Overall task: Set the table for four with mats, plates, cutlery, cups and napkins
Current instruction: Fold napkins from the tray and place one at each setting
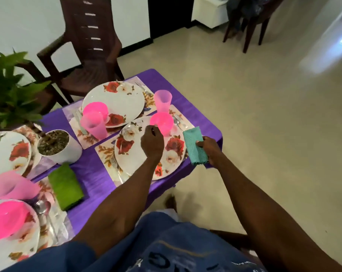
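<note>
On the purple tablecloth (pixel 91 177) four floral placemats carry four rose-patterned plates; the nearest-right plate (pixel 131 154) sits on its mat (pixel 105 152) close to the table's right edge, a second plate (pixel 115 99) beyond it by the brown chair (pixel 87 46). White plant pot (pixel 58 146) stands mid-table, green napkin (pixel 65 186) flat just in front of it. Pink cups: one bright pink cup (pixel 161 122) on the far rim of the near plate, a paler cup (pixel 162 100) just behind it, two more on the far plate's left rim. Left hand (pixel 152 143) hovers over the near plate, fingers curled under — nothing visibly held, knuckles close to the bright cup. Right hand (pixel 210 150) at the table's right edge — fingers and thumb pinch a folded teal napkin (pixel 194 146), which stands tilted just beside the plate's right rim. Cutlery lies beside the plates, detail blurred
</note>
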{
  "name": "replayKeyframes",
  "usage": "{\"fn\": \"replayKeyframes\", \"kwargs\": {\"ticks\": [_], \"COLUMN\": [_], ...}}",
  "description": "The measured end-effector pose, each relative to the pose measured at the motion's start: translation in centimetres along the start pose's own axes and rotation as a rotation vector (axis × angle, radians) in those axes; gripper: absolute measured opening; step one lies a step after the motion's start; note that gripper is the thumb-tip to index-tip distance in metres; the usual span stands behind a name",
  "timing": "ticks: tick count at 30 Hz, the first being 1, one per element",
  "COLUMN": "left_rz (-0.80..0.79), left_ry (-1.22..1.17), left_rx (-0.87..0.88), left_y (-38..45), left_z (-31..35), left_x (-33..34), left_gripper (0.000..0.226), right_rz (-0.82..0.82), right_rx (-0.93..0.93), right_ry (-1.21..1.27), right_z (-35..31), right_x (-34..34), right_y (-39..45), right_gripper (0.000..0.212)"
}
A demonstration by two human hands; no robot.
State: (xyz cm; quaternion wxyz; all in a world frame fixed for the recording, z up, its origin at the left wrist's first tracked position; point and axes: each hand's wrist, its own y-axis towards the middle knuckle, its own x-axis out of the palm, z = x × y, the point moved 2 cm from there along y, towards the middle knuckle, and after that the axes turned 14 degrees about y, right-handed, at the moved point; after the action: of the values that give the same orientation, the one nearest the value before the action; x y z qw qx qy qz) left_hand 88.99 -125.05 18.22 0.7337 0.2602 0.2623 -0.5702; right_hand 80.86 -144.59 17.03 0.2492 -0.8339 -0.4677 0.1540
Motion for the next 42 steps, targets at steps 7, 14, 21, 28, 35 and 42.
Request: {"fn": "replayKeyframes", "kwargs": {"ticks": [7,14,21,28,35,42], "left_rz": [0.190,0.152,0.158,0.189,0.180,0.128], "left_ry": [0.015,0.114,0.287,0.343,0.318,0.359], "left_rx": [-0.024,-0.041,-0.067,-0.178,-0.218,-0.192], "left_y": [8.0,7.8,7.5,6.4,5.7,5.2], "left_z": [4.0,6.0,6.2,8.0,9.4,9.7], "left_x": [3.6,6.9,9.1,11.2,12.2,12.6], "left_gripper": [0.027,0.024,0.028,0.022,0.023,0.021], "right_rz": [-0.078,-0.196,-0.298,-0.349,-0.382,-0.381], "right_rx": [-0.025,-0.060,-0.118,-0.116,-0.295,-0.461], "right_ry": [-0.154,-0.271,-0.403,-0.483,-0.681,-0.898], "right_z": [-4.9,-9.5,-11.4,-11.6,-11.3,-11.3], "right_x": [0.3,2.9,4.3,3.9,3.3,3.0], "right_y": [10.2,16.4,21.3,24.7,25.6,25.6], "right_gripper": [0.018,0.024,0.030,0.020,0.034,0.065]}}
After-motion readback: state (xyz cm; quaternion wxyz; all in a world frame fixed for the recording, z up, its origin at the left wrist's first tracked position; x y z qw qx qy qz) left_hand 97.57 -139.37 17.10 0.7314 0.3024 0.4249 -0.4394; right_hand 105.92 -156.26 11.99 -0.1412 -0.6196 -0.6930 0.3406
